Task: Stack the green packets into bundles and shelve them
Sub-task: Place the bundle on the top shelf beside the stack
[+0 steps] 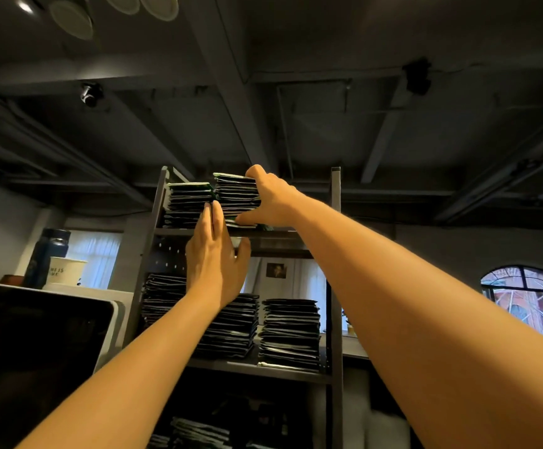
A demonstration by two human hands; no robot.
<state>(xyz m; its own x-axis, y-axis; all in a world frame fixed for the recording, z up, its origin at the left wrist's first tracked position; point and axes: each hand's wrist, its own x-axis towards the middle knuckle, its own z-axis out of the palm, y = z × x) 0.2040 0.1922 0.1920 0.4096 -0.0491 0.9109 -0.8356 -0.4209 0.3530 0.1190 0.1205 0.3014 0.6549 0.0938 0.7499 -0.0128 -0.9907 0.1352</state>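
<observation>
both arms are up at the rack [335,254], view tilted toward the ceiling.

right hand [273,199]: clamped on a bundle of green packets [234,192], fingers over the top, thumb underneath, span wide enough to take the full thickness. the bundle sits level at the top shelf [179,232], right of centre. a couple of loose packets [244,224] lie flat under the thumb. i can't tell whether the bundle's weight is on them or in the hand.

left hand [215,264]: flat, fingers straight and together, holding nothing. the fingertips are up against the seam where the bundle meets the left stack [187,204]. that stack stands on the same shelf against the left post, just beside the bundle, its top slightly lower.

the middle shelf [247,369] has three stacks: a left one [163,296] partly behind my left forearm, a centre one [231,325] and a right one [291,332]. they're close together and all look dark from this angle, edges toward the camera. more packets [199,432] sit lower down in shadow; the count isn't readable.

left of the rack there's a blue bottle [48,257] and a white paper cup [66,270] on a ledge, with a dark screen [36,345] in front. an arched window [529,299] is at far right, and a small picture [276,270] shows on the wall behind the rack.
</observation>
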